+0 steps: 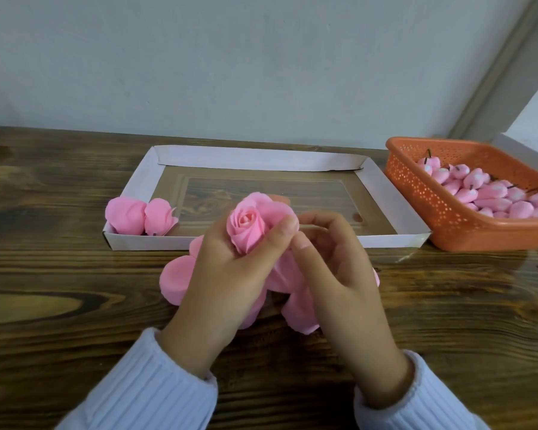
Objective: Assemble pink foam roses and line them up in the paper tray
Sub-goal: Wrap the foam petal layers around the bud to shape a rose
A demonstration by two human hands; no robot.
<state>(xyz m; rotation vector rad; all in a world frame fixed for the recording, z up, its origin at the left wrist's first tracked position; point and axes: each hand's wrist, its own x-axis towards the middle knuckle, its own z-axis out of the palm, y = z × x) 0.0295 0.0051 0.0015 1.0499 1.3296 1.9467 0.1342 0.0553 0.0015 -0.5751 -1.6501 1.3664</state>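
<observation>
Pink foam fills the middle of the scene. Both forearms come up from the near edge of the table (75,274) in ribbed white sleeves (143,389), wrists raised and the hands meeting just in front of the paper tray (385,193).

The left hand (230,274) is tipped palm-inward with its fingers curled up, and it grips a rose (247,226) from below, the thumb pressed across an outer petal. The rose has a tightly spiralled centre facing upward and looser petals spreading behind it. It is held above the table, over the tray's near wall.

The right hand (333,274) is turned toward the left one, fingers bent and close together, its thumb tip just beside the left thumb and pinching at the rose's outer petals. Exactly what lies between its fingertips I cannot make out.

Beneath the hands a heap of loose petals (174,280) lies on the table. Two finished roses (142,216) sit side by side, touching, in the tray's near left corner. To the right of the tray stands an orange basket (423,193) holding many pink buds (491,193).
</observation>
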